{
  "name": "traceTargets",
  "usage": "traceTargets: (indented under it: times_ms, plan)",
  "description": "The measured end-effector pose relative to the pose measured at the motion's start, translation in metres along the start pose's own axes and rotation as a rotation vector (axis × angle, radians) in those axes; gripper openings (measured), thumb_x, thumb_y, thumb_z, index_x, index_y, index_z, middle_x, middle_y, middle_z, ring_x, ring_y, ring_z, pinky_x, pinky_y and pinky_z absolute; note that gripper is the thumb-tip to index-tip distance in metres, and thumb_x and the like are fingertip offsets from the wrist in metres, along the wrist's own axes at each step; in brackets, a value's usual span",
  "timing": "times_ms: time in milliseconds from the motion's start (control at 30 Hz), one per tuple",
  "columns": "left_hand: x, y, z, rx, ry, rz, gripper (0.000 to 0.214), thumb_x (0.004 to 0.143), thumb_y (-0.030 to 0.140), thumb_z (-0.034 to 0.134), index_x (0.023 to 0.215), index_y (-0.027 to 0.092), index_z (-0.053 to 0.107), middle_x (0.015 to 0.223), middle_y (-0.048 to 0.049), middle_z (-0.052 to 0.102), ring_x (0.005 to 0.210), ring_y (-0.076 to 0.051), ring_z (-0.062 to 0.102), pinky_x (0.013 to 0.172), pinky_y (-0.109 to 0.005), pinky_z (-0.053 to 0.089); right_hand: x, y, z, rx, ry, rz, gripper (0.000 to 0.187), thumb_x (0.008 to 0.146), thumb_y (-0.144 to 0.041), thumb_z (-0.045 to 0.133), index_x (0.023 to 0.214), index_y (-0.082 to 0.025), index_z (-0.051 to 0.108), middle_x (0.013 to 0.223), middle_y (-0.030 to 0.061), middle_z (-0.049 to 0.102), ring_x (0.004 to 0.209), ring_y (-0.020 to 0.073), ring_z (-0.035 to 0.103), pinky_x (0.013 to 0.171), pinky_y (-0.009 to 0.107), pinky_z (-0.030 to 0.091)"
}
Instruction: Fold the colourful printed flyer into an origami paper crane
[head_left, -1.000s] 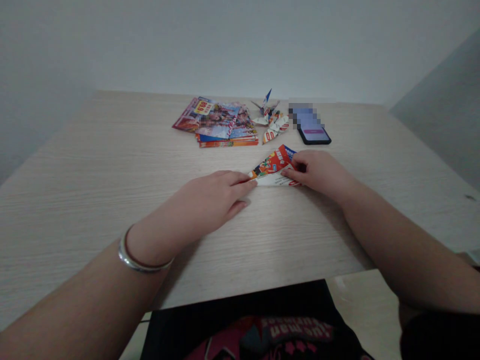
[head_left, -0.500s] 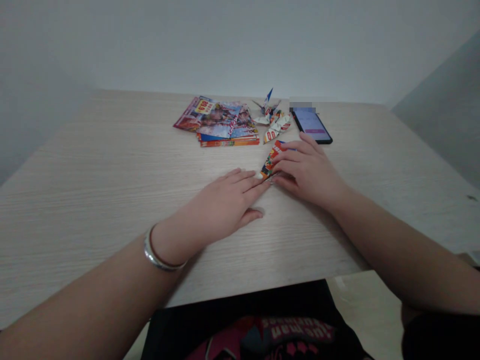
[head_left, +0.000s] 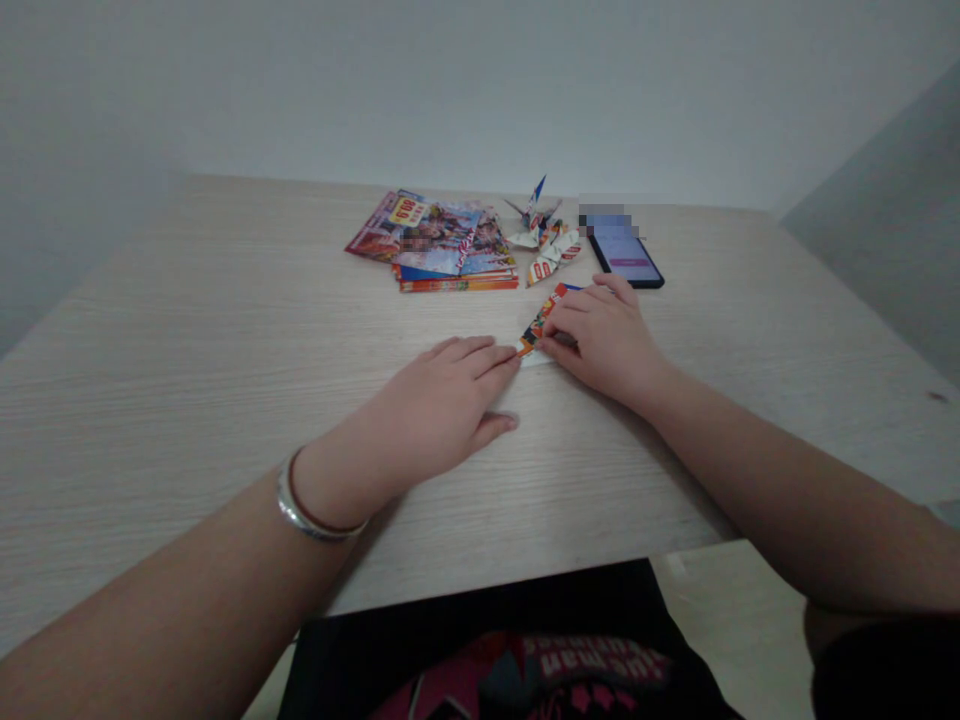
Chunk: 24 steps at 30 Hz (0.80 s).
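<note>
A folded piece of colourful printed paper [head_left: 541,318] lies on the wooden table [head_left: 225,330], mostly hidden under my right hand [head_left: 604,335]. The right hand's fingers lie flat and stretched over the paper, pressing it down. My left hand [head_left: 442,400] rests flat on the table, fingers extended, its fingertips touching the paper's near left corner. A silver bangle [head_left: 307,510] circles my left wrist.
A stack of colourful flyers [head_left: 442,245] lies at the far middle of the table. Beside it stand folded paper cranes [head_left: 544,235], and a phone [head_left: 624,257] with a lit screen lies to their right. The table's near edge [head_left: 525,560] runs above my lap.
My right hand moved from pinching the paper's right side to lying flat over it; the paper went from an open triangle to a narrower folded strip. The left hand shifted slightly right.
</note>
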<state>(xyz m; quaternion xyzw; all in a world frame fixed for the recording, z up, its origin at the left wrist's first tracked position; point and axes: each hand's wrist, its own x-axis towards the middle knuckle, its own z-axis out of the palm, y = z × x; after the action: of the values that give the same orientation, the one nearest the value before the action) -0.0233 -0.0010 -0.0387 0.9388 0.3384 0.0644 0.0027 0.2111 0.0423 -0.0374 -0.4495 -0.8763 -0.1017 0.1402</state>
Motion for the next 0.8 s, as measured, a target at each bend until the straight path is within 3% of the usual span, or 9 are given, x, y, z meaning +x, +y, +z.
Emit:
traceTargets:
  times_ms: [167,800]
  plan:
    - [0.0004,0.0007,-0.0016,0.011,-0.011,-0.006,0.059,0.100,0.048,0.050,0.145,0.010,0.050,0.151,-0.0163,0.052,0.138,-0.034,0.048,0.118,-0.050,0.036,0.0006,-0.0012,0.0022,0.018,0.011,0.036,0.018,0.092,-0.036,0.062,0.084,-0.023,0.073,0.094,0.0045,0.073,0.099,0.0260,0.062,0.112,0.050,0.030]
    - [0.0037,0.0054,-0.0074,0.057,-0.039,-0.043,0.058,0.099,0.053,0.050,0.141,0.012,0.055,0.143,-0.0129,0.060,0.130,-0.035,0.053,0.110,-0.052,0.044,0.0042,0.0013,0.0084,0.061,-0.029,0.047,0.019,0.093,-0.033,0.061,0.086,-0.022,0.074,0.095,0.0054,0.073,0.099,0.0248,0.064,0.110,0.049,0.030]
